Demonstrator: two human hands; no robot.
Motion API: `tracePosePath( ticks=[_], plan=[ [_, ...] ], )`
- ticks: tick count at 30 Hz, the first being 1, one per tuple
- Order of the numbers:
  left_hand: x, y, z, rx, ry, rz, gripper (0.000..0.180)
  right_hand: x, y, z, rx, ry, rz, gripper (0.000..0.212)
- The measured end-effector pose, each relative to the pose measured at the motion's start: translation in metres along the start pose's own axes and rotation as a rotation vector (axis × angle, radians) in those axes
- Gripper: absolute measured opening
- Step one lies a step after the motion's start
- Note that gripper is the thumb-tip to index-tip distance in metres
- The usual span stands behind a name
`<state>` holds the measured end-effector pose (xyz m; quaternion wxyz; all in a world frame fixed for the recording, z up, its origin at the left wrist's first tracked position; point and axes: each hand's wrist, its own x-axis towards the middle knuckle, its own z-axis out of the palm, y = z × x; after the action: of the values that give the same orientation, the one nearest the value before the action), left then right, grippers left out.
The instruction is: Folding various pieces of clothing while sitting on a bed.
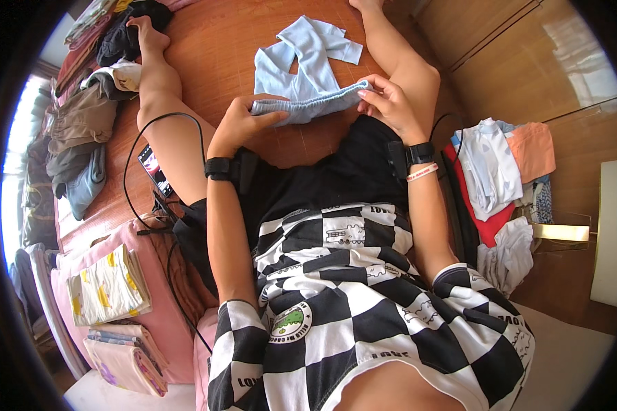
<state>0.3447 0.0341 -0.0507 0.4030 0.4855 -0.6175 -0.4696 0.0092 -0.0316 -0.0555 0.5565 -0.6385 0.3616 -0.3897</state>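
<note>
Between my spread legs, a pair of light blue pants (pixel 298 68) with a gathered elastic waistband lies partly on the reddish-brown wooden surface. My left hand (pixel 245 123) pinches one end of the waistband, thumb on top. At the other end, my right hand (pixel 387 103) grips the band's corner between thumb and fingers. The waistband is stretched out nearly straight and lifted toward me. Beyond it the pant legs lie loosely bent, one across the other. Some of my fingers are hidden behind the cloth.
Folded pink and patterned clothes (pixel 111 288) rest on a pink padded piece at left. Dark and brown clothes (pixel 82 123) line the far left. A phone (pixel 155 168) and a black cable (pixel 131 164) are beside my left leg. White, red and orange clothes (pixel 487 171) pile by wooden cabinets at right.
</note>
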Motion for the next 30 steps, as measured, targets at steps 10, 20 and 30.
tracePosePath(
  ticks=[10,20,30],
  plan=[
    [0.015,0.027,0.028,0.213,0.531,-0.053,0.042,0.01,-0.022,0.037,-0.201,0.109,-0.024,0.023],
    [0.013,0.036,0.069,0.163,0.583,0.07,0.039,0.011,-0.025,0.106,-0.096,0.188,-0.147,0.027],
    [0.013,0.024,0.068,0.083,0.523,0.122,0.048,0.008,-0.033,0.111,-0.418,0.257,-0.367,0.02]
  ],
)
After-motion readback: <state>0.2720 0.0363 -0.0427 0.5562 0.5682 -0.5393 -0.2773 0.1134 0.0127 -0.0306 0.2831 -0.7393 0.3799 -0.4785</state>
